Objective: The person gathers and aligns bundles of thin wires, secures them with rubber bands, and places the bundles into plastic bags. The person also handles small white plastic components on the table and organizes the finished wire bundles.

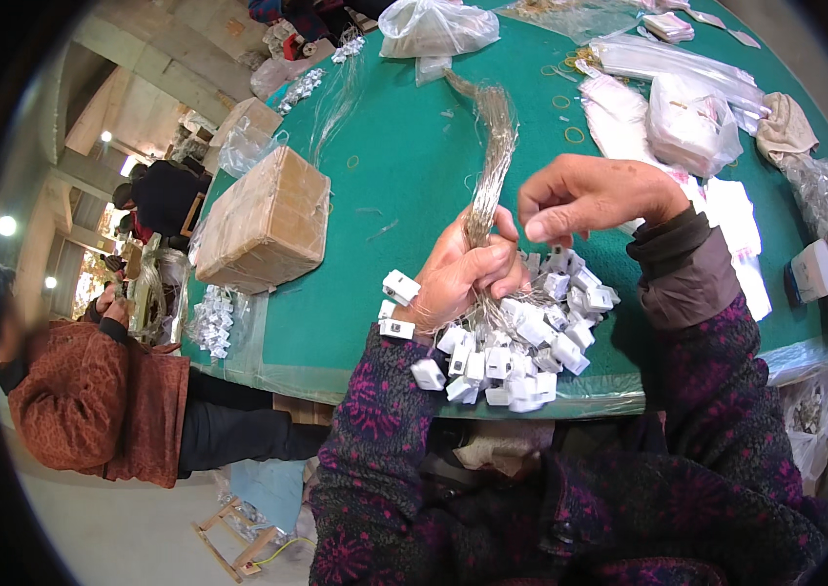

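Observation:
My left hand [473,262] is closed round a thick bundle of thin silvery-gold wires [494,146], which runs up across the green table. Below that fist, the wires end in a heap of small white plastic boxes [531,352] near the table's front edge; a few boxes lie over my left wrist. Just right of the bundle hovers my right hand [595,200], its fingers bent in and the thumb close to them. Whatever its fingertips may hold is too small or hidden to make out.
A taped cardboard box [268,220] stands left on the green table [385,322]. White bags [692,127], clear plastic sleeves [678,73] and yellow rubber bands [573,135] lie at right. More white boxes [211,322] sit at the left edge. A person in a brown jacket [102,391] works beyond.

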Motion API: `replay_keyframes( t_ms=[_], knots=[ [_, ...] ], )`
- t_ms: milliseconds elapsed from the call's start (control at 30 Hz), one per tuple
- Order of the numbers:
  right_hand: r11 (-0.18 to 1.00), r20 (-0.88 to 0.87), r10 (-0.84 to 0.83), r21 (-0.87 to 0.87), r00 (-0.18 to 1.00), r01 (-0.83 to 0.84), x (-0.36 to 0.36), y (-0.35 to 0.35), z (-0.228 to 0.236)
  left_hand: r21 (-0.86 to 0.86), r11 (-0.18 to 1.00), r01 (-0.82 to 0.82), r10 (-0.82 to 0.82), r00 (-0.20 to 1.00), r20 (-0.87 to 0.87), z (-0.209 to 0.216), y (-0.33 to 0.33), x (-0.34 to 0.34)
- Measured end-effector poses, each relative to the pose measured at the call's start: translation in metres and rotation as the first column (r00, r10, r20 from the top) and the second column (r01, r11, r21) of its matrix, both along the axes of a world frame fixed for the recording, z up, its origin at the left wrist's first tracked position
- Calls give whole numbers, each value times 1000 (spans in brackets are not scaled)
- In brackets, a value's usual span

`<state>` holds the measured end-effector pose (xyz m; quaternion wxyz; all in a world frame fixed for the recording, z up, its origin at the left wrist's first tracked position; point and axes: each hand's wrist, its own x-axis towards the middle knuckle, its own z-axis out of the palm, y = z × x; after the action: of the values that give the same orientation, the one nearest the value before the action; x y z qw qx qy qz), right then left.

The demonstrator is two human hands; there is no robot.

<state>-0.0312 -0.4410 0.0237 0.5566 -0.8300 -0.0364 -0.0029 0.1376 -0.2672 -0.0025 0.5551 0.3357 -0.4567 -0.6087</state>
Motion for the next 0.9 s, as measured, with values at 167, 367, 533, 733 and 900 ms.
replay_keyframes(
  t_ms=[167,367,533,733,900],
  knots=[
    [964,98,-64,262,993,37,23,24,-8,-36,999,-21,22,1000,19,0,6,-7],
    [797,258,-246,602,934,43,44,47,-20,-109,988,-105,140,912,387,-1,10,7],
    [831,268,-361,528,893,178,41,44,-11,-404,905,-137,426,349,835,-1,40,42],
    [875,262,-434,351,862,334,41,50,-1,-325,737,-593,648,482,590,23,65,57],
    [860,295,-478,349,828,372,44,58,3,-305,880,-364,463,518,719,15,35,-11]
  ],
)
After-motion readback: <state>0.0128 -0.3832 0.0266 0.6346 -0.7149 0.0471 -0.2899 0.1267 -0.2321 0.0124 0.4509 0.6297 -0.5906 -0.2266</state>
